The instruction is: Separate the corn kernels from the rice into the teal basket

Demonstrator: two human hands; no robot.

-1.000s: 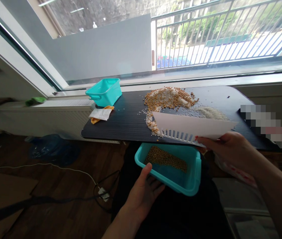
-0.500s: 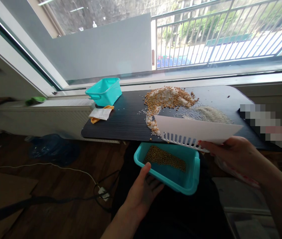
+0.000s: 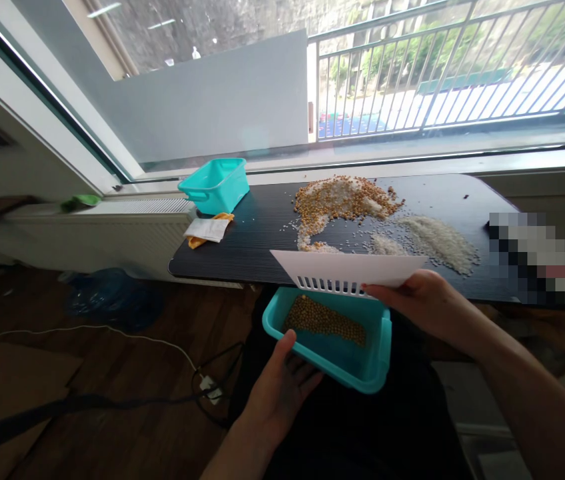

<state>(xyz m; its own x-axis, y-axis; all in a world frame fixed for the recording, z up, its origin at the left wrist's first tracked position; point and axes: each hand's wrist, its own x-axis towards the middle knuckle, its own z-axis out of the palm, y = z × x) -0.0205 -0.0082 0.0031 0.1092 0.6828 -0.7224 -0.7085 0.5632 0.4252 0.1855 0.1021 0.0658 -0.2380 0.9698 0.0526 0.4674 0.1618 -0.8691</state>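
Observation:
My left hand [image 3: 282, 383] grips the near left rim of a turquoise plastic basin [image 3: 312, 355], thumb over the edge and fingers beneath. Round brownish beans [image 3: 325, 320] lie across the basin's floor. In my right hand [image 3: 425, 300] is a white slotted card [image 3: 347, 268], tilted above the basin's far rim at the table edge. Behind the card, a mixed heap of brown beans and white grains [image 3: 345, 199] spreads over the dark table [image 3: 257, 230]. To its right lies a pile of rice-like white grains [image 3: 440, 241].
A second turquoise basin [image 3: 220, 190] stands at the table's back left, with a white-and-yellow folded cloth or packet [image 3: 209, 231] before it. A blurred-out object [image 3: 547, 257] is at the right end. Cables and a white power strip [image 3: 211, 389] lie on the floor.
My right hand has moved the slotted card left along the table edge, over the basin. More of the white grain pile now shows. My left hand still holds the basin.

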